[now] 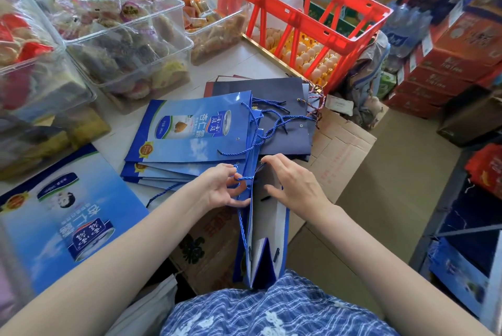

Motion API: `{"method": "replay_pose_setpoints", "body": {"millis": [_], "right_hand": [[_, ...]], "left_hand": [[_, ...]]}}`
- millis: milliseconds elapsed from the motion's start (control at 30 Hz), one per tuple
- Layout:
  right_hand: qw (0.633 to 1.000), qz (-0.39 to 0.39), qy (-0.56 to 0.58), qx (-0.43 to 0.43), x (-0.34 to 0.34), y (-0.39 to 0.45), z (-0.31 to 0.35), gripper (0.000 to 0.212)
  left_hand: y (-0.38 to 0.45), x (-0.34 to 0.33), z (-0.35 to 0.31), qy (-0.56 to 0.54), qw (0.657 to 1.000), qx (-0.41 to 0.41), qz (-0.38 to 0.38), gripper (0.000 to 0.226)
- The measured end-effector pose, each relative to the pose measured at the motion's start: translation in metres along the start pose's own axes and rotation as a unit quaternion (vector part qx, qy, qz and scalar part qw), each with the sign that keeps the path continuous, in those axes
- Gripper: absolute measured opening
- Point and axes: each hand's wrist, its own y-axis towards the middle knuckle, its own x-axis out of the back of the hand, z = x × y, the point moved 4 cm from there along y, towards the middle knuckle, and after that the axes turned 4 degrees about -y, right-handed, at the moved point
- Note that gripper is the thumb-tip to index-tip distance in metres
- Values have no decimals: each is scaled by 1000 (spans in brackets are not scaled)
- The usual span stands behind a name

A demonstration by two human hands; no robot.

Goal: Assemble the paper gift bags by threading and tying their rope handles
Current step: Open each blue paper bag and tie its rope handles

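Note:
A blue paper gift bag [267, 243] stands open against my lap, its mouth facing up. My left hand [220, 186] pinches a blue rope handle [243, 178] at the bag's left rim; the rope's tail hangs down the bag's side. My right hand [292, 182] holds the bag's right rim, fingers curled over the edge. A stack of flat blue printed bags [190, 134] lies on the table just beyond my hands, with loose blue ropes [274, 124] across it. Dark navy flat bags [285, 110] lie under and behind them.
Clear plastic bins of wrapped snacks [122, 45] fill the table's left. A red plastic crate [296, 10] over egg trays stands at the back. Cardboard boxes [339, 151] sit below the table edge. A large flat blue bag [62, 213] lies at the left. Stacked cartons [456, 58] line the right.

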Motion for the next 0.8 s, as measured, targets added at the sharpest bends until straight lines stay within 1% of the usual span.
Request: {"method": "replay_pose_setpoints", "body": {"millis": [67, 133, 167, 200, 267, 333, 400, 467, 567, 633, 667, 733, 767, 800], "right_hand": [[1000, 4, 16, -13, -1, 3, 1, 52], [998, 3, 45, -34, 0, 6, 0, 52], [997, 2, 60, -38, 1, 8, -1, 50], [996, 3, 75, -38, 2, 10, -1, 47], [994, 10, 107, -22, 4, 11, -2, 36], [994, 36, 107, 5, 5, 10, -1, 23], [995, 76, 62, 36, 1, 7, 2, 14], [992, 113, -37, 48, -5, 3, 4, 16], [968, 162, -192, 29, -7, 2, 8, 21], [956, 192, -221, 17, -9, 4, 11, 22], [952, 196, -233, 31, -12, 4, 11, 20], [955, 164, -240, 54, -9, 7, 11, 8], [957, 137, -250, 59, -3, 9, 11, 15], [955, 137, -254, 66, -3, 10, 7, 16]], "left_hand": [[-3, 2, -4, 17, 1000, -26, 2, 15], [-5, 4, -7, 74, 995, -67, 12, 5], [-7, 6, -7, 123, 989, -82, 22, 10], [-9, 8, -4, 180, 979, -93, 34, 20], [-13, 8, 4, 291, 948, -120, 47, 36], [-14, 4, 11, 364, 915, -167, 40, 42], [-14, -2, 11, 412, 882, -228, 15, 38], [-12, -5, 6, 459, 842, -282, -16, 33], [-16, -3, -5, 483, 803, -348, -35, 28], [-18, 2, -11, 487, 776, -397, -48, 26], [-19, 5, -14, 494, 761, -418, -56, 24], [-20, 11, -17, 507, 734, -447, -69, 21], [-20, 13, -19, 511, 726, -454, -74, 20], [-20, 15, -22, 515, 719, -459, -78, 19]]}}
